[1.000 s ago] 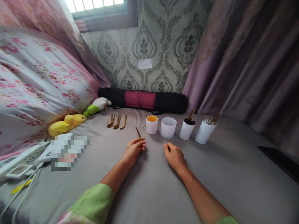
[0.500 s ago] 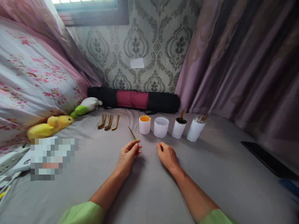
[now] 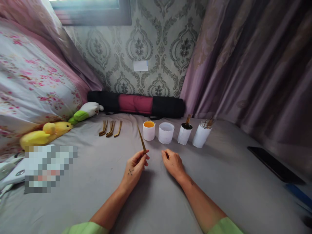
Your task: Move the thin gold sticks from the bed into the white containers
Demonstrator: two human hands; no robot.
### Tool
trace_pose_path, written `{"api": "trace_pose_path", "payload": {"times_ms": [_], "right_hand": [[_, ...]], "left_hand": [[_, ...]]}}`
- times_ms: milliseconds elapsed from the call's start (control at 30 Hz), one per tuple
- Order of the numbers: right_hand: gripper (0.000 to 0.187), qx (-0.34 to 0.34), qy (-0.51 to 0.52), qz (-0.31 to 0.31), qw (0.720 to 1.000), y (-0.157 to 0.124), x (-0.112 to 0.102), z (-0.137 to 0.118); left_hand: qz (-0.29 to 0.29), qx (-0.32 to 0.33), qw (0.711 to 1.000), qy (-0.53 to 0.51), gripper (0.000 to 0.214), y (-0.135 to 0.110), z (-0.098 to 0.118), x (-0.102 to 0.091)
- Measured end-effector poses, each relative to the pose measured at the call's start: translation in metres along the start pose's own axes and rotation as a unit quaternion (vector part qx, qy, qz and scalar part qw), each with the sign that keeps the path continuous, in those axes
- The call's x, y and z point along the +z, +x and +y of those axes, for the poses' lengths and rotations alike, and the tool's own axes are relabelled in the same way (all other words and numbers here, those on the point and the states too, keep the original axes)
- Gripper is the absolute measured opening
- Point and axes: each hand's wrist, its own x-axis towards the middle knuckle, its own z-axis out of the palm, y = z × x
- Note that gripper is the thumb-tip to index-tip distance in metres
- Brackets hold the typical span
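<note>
Pinched between the thumb and fingers of my left hand (image 3: 135, 165) is a thin golden-brown stick (image 3: 141, 139). It points up and away from me, and its lower end is partly hidden by the fingers. My right hand (image 3: 173, 163) rests on the grey sheet with its fingers curled closed, and nothing shows in it. Beyond the hands stand a white cup with orange inside (image 3: 149, 133), a wider white tub (image 3: 166, 136), a white-wrapped can (image 3: 184, 136) with brown sticks in it, and a tilted white-wrapped jar (image 3: 200, 137), also holding sticks.
Several bent golden-brown sticks (image 3: 110, 130) lie in small groups at the left. Plush toys (image 3: 46, 133) and a white power strip (image 3: 12, 172) are further left. A black and maroon roll (image 3: 135, 104) lies along the wall. At right is a black phone (image 3: 274, 164).
The stick in my left hand has tipped more upright, and that hand has shifted slightly. My right hand stays put on the sheet. The view has turned a little to the right.
</note>
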Motion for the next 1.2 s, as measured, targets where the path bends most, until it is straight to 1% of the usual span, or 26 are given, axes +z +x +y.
{"api": "trace_pose_path", "payload": {"times_ms": [200,400,533,667,833,1033,1200], "right_hand": [[0.032,-0.007,0.032,-0.005,0.999,-0.001,-0.001,0.001],[0.030,-0.005,0.076,-0.015,0.997,-0.001,-0.004,0.000],[0.031,-0.012,0.100,-0.014,0.995,-0.001,-0.005,-0.002],[0.031,-0.018,0.127,-0.006,0.992,-0.002,-0.006,-0.005],[0.032,-0.013,0.170,-0.018,0.985,-0.003,-0.007,-0.009],[0.032,-0.016,0.250,-0.045,0.967,-0.004,-0.006,-0.012],[0.034,-0.003,0.340,-0.074,0.938,-0.003,-0.005,-0.014]], "left_hand": [[0.000,0.022,0.998,0.050,0.030,-0.001,-0.002,0.000],[-0.004,0.069,0.994,0.082,0.028,-0.001,-0.010,-0.003],[-0.008,0.102,0.988,0.113,0.029,-0.001,-0.013,-0.006],[-0.008,0.128,0.981,0.148,0.029,-0.003,-0.009,-0.007],[-0.004,0.146,0.974,0.172,0.027,-0.006,-0.003,-0.005],[-0.025,0.172,0.960,0.220,0.029,-0.008,-0.004,-0.005],[-0.031,0.161,0.965,0.206,0.030,-0.009,-0.005,-0.006]]}}
